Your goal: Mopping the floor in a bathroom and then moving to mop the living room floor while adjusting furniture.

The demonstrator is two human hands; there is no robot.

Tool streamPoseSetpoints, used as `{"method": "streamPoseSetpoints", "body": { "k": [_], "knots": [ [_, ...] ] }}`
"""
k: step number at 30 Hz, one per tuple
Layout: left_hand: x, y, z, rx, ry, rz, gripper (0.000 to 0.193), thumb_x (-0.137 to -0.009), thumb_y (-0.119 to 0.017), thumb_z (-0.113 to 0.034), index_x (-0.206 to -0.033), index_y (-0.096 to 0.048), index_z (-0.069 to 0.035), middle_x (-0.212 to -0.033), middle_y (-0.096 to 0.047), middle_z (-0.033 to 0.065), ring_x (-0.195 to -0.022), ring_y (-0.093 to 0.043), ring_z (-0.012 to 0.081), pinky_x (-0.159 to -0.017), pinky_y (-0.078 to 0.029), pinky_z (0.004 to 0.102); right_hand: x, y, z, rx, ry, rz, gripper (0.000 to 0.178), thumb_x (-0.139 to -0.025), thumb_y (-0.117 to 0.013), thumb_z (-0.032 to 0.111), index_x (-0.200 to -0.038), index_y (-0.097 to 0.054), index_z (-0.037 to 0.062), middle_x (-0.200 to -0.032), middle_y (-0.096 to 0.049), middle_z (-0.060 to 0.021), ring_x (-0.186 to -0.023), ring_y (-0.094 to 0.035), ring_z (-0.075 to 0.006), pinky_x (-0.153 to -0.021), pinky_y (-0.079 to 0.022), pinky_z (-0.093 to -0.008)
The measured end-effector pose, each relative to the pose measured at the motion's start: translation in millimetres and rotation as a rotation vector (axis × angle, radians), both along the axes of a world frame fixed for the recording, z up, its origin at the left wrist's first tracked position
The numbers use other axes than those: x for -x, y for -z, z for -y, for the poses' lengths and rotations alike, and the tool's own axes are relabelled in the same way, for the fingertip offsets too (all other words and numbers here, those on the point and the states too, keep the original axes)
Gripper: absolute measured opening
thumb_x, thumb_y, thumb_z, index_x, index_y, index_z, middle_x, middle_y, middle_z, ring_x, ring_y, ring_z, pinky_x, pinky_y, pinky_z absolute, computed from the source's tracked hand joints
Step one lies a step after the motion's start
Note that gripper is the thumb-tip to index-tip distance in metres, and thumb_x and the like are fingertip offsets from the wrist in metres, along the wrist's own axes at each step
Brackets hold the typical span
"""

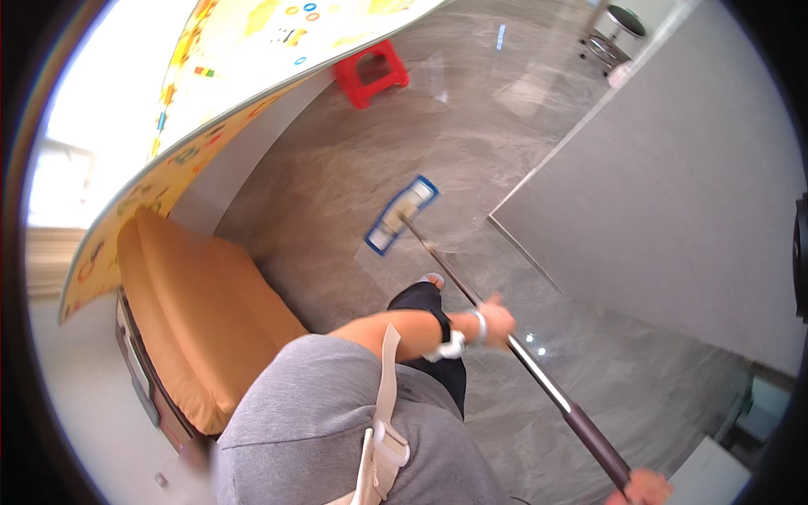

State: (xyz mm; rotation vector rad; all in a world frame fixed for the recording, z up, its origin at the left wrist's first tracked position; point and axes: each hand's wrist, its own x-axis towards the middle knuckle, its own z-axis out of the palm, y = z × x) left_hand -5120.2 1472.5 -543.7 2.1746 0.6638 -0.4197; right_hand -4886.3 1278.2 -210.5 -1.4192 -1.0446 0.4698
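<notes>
A flat mop (402,214) with a blue-edged head lies on the grey floor ahead of me. Its pole slants from the head down to the lower right. My left hand (495,320), with a white band at the wrist, is closed around the middle of the pole. Down by the lower right edge, my right hand (644,488) grips the dark end of the handle, partly cut off by the picture's edge. Slight blur softens both hands.
An orange-brown padded couch (206,311) stands at the left beneath a yellow patterned panel (181,172). Beyond are a red plastic stool (370,74) and a wheeled stool (623,25). A large grey panel (665,185) borders the right. My foot (433,279) is behind the mop head.
</notes>
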Motion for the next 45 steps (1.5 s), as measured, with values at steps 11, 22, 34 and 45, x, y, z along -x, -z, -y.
{"method": "streamPoseSetpoints", "body": {
  "k": [11, 22, 34, 45],
  "knots": [
    [95.8, 12.1, -62.6, -0.208, -0.397, 0.056, 0.013, -0.065, -0.064, -0.029, -0.072, -0.067, -0.018, -0.069, -0.066, 0.005, -0.075, -0.066, 0.0258, -0.072, -0.044, 0.0432, 54.8, 39.6, -135.5, -0.262, -0.023, -0.378, 0.031, -0.087, -0.046, 0.034, -0.065, -0.041, 0.0132, -0.05, -0.036, -0.0039, -0.04, -0.034, -0.0161, -0.045, -0.03, -0.0345],
    [410.8, 110.3, -41.3, -0.191, -1.32, -0.443, 0.024, -0.083, -0.058, -0.011, -0.105, -0.063, -0.016, -0.125, -0.053, 0.0093, -0.135, -0.033, 0.0286, -0.108, -0.022, 0.0634, 303.9, 207.9, -226.4, 0.11, -0.981, -0.547, 0.021, -0.081, -0.05, 0.015, -0.063, -0.042, 0.006, -0.062, -0.054, -0.0107, -0.059, -0.058, -0.0245, -0.078, -0.05, -0.0493],
    [71.5, 84.9, 29.9, -0.106, -0.987, -0.238, 0.021, -0.072, -0.066, -0.017, -0.093, -0.069, -0.018, -0.106, -0.062, 0.0044, -0.119, -0.05, 0.0234, -0.104, -0.025, 0.0632, -32.9, 132.4, -174.0, 0.12, -0.692, -0.624, 0.019, -0.085, -0.042, 0.015, -0.067, -0.038, 0.0108, -0.053, -0.048, -0.0076, -0.049, -0.048, -0.0184, -0.065, -0.048, -0.0406],
    [-303.3, -49.1, 115.8, -0.046, -0.717, 0.41, 0.018, -0.068, -0.069, -0.027, -0.076, -0.067, -0.011, -0.075, -0.067, 0.0124, -0.079, -0.066, 0.033, -0.075, -0.05, 0.0444, -332.6, -100.9, -16.5, -0.081, -0.416, 0.059, 0.016, -0.083, -0.047, 0.01, -0.067, -0.042, 0.0094, -0.06, -0.045, -0.0082, -0.053, -0.045, -0.0202, -0.06, -0.043, -0.0427]
  ]
}}
